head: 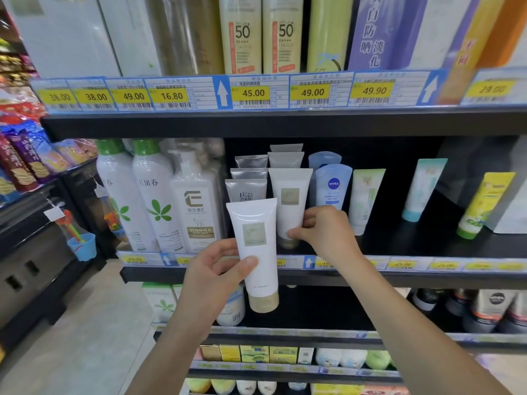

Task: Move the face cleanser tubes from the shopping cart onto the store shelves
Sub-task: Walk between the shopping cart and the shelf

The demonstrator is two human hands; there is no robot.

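My left hand grips a white face cleanser tube with a gold cap, held upright in front of the middle shelf. A second matching white tube stands cap-down on that shelf, and my right hand pinches its lower part near the gold cap. More tubes of the same kind stand in a row behind it. The shopping cart is out of view.
Grey tubes stand left of the white row, blue Nivea tubes right of it. White bottles fill the shelf's left part; green and yellow tubes lean at the right. Sunscreen cans stand on the upper shelf. A snack rack is at the left.
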